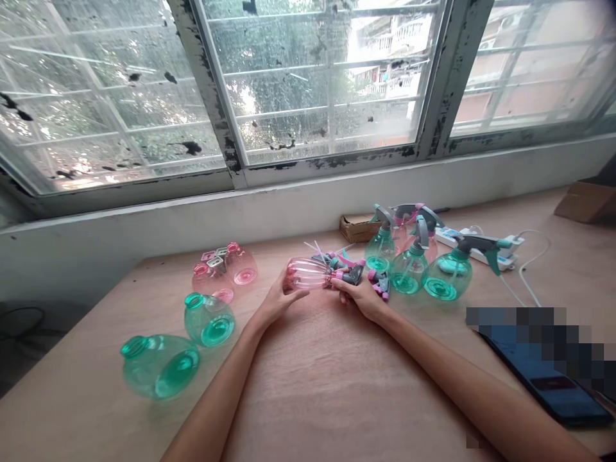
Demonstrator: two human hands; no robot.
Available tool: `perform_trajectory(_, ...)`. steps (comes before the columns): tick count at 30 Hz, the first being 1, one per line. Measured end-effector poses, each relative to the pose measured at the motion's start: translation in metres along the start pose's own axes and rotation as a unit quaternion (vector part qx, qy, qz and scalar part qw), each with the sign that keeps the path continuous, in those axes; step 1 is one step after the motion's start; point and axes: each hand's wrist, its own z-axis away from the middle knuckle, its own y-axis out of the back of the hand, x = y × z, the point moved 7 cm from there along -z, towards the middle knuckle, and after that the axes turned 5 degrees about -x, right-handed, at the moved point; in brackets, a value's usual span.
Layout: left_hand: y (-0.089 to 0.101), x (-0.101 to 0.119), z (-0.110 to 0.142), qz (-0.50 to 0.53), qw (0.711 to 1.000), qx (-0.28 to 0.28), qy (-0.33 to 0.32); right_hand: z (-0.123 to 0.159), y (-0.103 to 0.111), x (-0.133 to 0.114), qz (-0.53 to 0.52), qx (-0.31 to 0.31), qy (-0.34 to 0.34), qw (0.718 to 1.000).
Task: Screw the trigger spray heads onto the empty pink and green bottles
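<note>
On your table [298, 391], open bottles [202, 321] sit left of your held bottle [308, 274], sprayer-topped bottles [408, 271] right, behind the phone [539, 375].

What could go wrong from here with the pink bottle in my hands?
The pink bottle could slip or turn in your left hand while your right hand grips the spray head at its neck. The loose spray heads near your right hand might get knocked. The topless green bottle beside your left forearm could tip if bumped.
</note>
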Motion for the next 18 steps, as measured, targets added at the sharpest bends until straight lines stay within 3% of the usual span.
perform_trajectory(5,0.0035,-0.0024,0.0001,-0.015,0.999,0.009,0.031,0.0,-0.0034,0.0002,0.007,-0.022,-0.006,1.0)
perform_trajectory(11,0.0004,-0.0048,-0.001,0.026,1.0,0.002,-0.01,0.0,-0.0012,-0.0012,-0.001,-0.009,0.001,1.0)
perform_trajectory(18,0.0018,0.0029,-0.0006,-0.01,1.0,0.008,0.006,0.0001,-0.0035,0.0001,0.01,-0.027,-0.002,1.0)
